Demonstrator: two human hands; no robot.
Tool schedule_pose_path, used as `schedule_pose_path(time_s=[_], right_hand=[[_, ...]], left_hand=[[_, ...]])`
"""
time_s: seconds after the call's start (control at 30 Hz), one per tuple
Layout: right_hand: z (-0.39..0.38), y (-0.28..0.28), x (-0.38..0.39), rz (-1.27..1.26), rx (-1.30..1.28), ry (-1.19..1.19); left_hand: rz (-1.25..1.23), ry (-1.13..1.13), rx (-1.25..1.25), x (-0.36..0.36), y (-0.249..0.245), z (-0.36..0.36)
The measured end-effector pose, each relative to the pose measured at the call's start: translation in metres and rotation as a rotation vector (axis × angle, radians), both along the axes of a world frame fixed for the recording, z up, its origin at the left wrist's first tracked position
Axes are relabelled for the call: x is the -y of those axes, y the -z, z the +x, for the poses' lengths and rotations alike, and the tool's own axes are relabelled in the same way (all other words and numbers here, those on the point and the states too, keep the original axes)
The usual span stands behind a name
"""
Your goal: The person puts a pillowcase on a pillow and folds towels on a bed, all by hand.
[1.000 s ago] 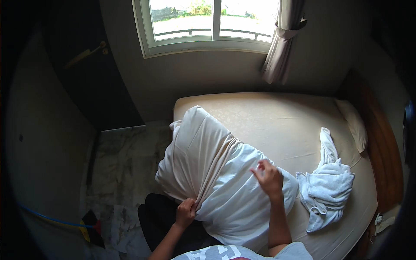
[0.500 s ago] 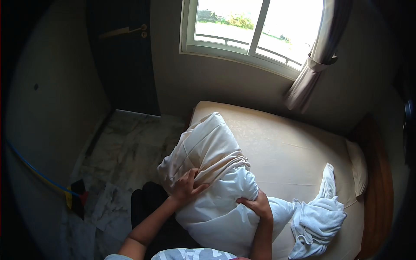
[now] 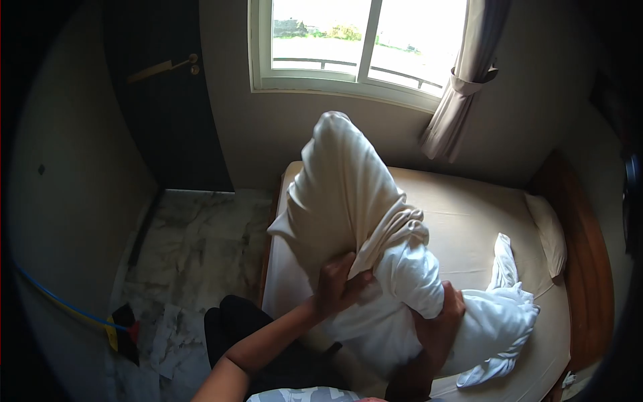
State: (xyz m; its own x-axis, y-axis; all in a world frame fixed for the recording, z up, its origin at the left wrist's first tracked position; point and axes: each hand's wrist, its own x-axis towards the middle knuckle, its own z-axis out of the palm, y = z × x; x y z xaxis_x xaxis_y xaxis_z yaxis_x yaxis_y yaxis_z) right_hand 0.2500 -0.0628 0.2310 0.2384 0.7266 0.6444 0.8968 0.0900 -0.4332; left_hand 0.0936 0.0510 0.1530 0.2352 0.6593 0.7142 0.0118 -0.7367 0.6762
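A beige pillowcase (image 3: 335, 181) covers the upper part of a white pillow (image 3: 408, 268), which stands tilted above the near side of the bed. My left hand (image 3: 340, 285) grips the pillowcase's gathered lower edge, fingers closed on the cloth. My right hand (image 3: 443, 311) is wrapped round the white pillow just below the bunched beige opening. White fabric spreads beneath and to the right of my hands. A rumpled white cloth (image 3: 506, 264) lies on the bed at the right.
The bed (image 3: 462, 208) has a beige sheet, a small pillow (image 3: 548, 234) and a wooden headboard (image 3: 583, 261). A window (image 3: 355, 47) with a tied curtain (image 3: 462, 87) is beyond. A dark door (image 3: 167, 100) and marble floor (image 3: 201, 234) lie left.
The pillow and its beige case have been raised, with the tip now higher in view. Both hands have moved to the right, still gripping. The camera view has shifted slightly.
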Motion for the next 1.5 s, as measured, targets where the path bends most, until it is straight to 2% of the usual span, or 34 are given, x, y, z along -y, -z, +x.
schedule_pose_path(time_s=[0.07, 0.13, 0.17, 0.2, 0.27, 0.33, 0.4, 0.47, 0.5, 0.7, 0.8, 0.87, 0.93, 1.03, 1.17, 1.3, 1.4, 1.5], right_hand=[[-0.002, -0.023, 0.002, 0.032, 0.184, 0.039], [-0.015, -0.032, -0.002, 0.042, 0.319, 0.119], [-0.021, -0.03, -0.007, 0.0, 0.334, 0.124], [-0.024, -0.018, -0.014, -0.061, 0.345, 0.133], [-0.03, 0.018, -0.028, -0.175, 0.312, 0.101], [-0.037, 0.061, -0.038, -0.348, 0.262, 0.086], [-0.04, 0.11, -0.043, -0.502, 0.192, 0.036], [-0.062, 0.13, -0.043, -0.605, 0.14, -0.047], [-0.069, 0.139, -0.043, -0.553, 0.175, -0.066], [-0.07, 0.153, -0.051, -0.638, 0.122, -0.003], [-0.072, 0.157, -0.044, -0.609, 0.133, -0.084], [-0.077, 0.161, -0.033, -0.593, 0.146, -0.127], [-0.081, 0.168, -0.025, -0.604, 0.167, -0.142], [-0.082, 0.178, -0.019, -0.632, 0.159, -0.127], [-0.085, 0.175, -0.024, -0.631, 0.123, -0.097], [-0.085, 0.179, -0.033, -0.617, 0.107, -0.057], [-0.084, 0.182, -0.031, -0.684, 0.127, -0.101], [-0.093, 0.188, -0.01, -0.648, 0.112, -0.184]], left_hand=[[0.158, -0.096, 0.081, -0.003, -0.021, 0.001], [-0.019, -0.025, 0.177, -0.011, -0.02, -0.005], [0.009, -0.093, 0.156, -0.02, -0.011, -0.008], [-0.042, -0.1, 0.24, -0.024, -0.013, -0.01], [-0.219, -0.18, 0.141, -0.032, -0.013, -0.016], [-0.246, -0.294, -0.114, -0.048, 0.013, -0.024], [-0.458, -0.357, -0.559, -0.052, 0.045, -0.035], [-0.575, -0.49, -0.845, -0.055, 0.088, -0.046], [-0.55, -0.52, -0.871, -0.051, 0.1, -0.052], [-0.44, -0.156, -0.576, 0.01, 0.123, -0.069], [-0.624, -0.19, -0.804, 0.006, 0.099, -0.087], [-0.673, -0.4, -0.702, -0.012, 0.094, -0.096], [-0.67, -0.505, -0.581, -0.04, 0.107, -0.107], [-0.643, -0.648, -0.861, -0.055, 0.129, -0.095], [-0.462, -0.581, -0.634, -0.051, 0.16, -0.082], [-0.399, -0.261, -0.678, -0.015, 0.131, -0.079], [-0.51, -0.251, -0.766, -0.007, 0.122, -0.089], [-0.544, -0.467, -0.711, -0.026, 0.109, -0.085]])
